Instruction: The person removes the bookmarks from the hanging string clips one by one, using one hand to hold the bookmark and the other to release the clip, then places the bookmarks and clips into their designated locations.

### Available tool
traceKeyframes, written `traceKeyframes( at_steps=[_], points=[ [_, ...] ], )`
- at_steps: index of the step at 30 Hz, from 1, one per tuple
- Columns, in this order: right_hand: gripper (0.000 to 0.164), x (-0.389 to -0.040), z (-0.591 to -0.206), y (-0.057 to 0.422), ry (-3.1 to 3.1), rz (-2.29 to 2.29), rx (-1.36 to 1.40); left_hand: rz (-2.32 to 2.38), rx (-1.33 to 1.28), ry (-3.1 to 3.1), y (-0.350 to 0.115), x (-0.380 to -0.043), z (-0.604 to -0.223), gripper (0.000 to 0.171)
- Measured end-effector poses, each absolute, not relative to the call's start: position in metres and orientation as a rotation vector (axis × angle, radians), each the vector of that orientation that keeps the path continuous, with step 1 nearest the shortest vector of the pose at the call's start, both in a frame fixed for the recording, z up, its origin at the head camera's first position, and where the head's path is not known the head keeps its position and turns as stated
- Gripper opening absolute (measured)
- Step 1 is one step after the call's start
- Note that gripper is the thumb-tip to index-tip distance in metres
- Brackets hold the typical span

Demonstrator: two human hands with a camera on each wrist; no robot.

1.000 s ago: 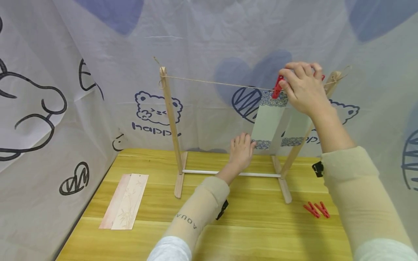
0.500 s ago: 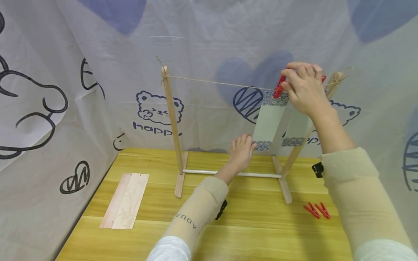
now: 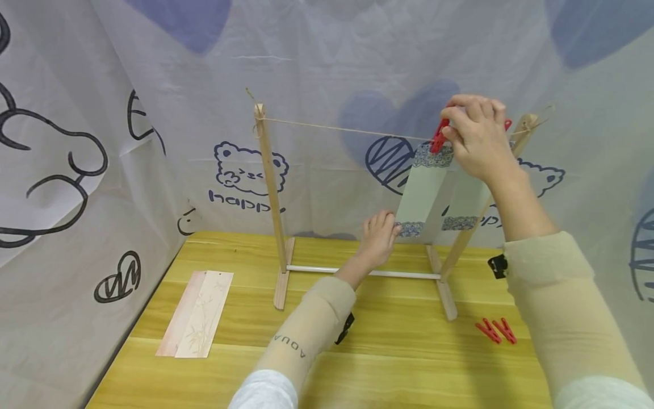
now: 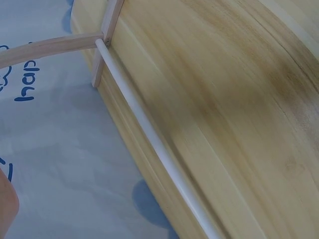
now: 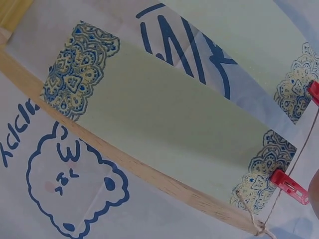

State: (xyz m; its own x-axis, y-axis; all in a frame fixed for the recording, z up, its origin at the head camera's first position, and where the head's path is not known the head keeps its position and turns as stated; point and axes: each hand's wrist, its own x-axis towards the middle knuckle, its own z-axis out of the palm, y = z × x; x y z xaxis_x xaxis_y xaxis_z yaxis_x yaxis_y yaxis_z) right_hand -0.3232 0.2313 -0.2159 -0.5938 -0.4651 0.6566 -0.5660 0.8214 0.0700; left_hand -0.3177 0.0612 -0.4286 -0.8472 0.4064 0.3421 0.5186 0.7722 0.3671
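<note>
My right hand point(image 3: 477, 136) pinches a red clothespin point(image 3: 438, 139) set over the string at the top of a pale green bookmark point(image 3: 421, 190) with blue lace-patterned ends. My left hand point(image 3: 378, 236) holds this bookmark's lower left corner between thumb and fingers; only a blurred bit of a finger point(image 4: 7, 201) shows in the left wrist view. A matching second bookmark point(image 5: 164, 114) hangs to the right, near the post, clipped to the string by another red clothespin point(image 5: 290, 186). In the head view, my right hand hides part of it.
The string point(image 3: 337, 128) runs between two wooden posts point(image 3: 271, 187), joined low down by a white rod point(image 3: 409, 274). Two pinkish bookmarks point(image 3: 204, 318) lie overlapping at the table's left. Two red clothespins point(image 3: 497, 330) lie at the right. A patterned cloth point(image 3: 317, 74) hangs behind.
The clothespin in my right hand tilts slightly, and the top of the bookmark shifts a little. My left hand stays at the lower corner. The view drifts slightly.
</note>
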Motion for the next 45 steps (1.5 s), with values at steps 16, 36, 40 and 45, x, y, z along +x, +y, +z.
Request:
traceKeyframes(
  at_steps=[16, 36, 40, 45],
  points=[
    [0.022, -0.326, -0.215, 0.233, -2.142, 0.224, 0.795, -0.736, -0.727, -2.722, 0.051, -0.321, -0.428, 0.028],
    [0.020, -0.323, -0.209, 0.236, -2.037, 0.312, 0.752, -0.734, -0.722, -2.707, 0.046, -0.321, -0.430, 0.026],
    [0.021, -0.322, -0.208, 0.238, -2.005, 0.315, 0.759, -0.718, -0.718, -2.701, 0.044, -0.322, -0.432, 0.026],
    [0.023, -0.321, -0.207, 0.240, -1.974, 0.307, 0.769, -0.703, -0.732, -2.690, 0.042, -0.321, -0.431, 0.026]
  ],
)
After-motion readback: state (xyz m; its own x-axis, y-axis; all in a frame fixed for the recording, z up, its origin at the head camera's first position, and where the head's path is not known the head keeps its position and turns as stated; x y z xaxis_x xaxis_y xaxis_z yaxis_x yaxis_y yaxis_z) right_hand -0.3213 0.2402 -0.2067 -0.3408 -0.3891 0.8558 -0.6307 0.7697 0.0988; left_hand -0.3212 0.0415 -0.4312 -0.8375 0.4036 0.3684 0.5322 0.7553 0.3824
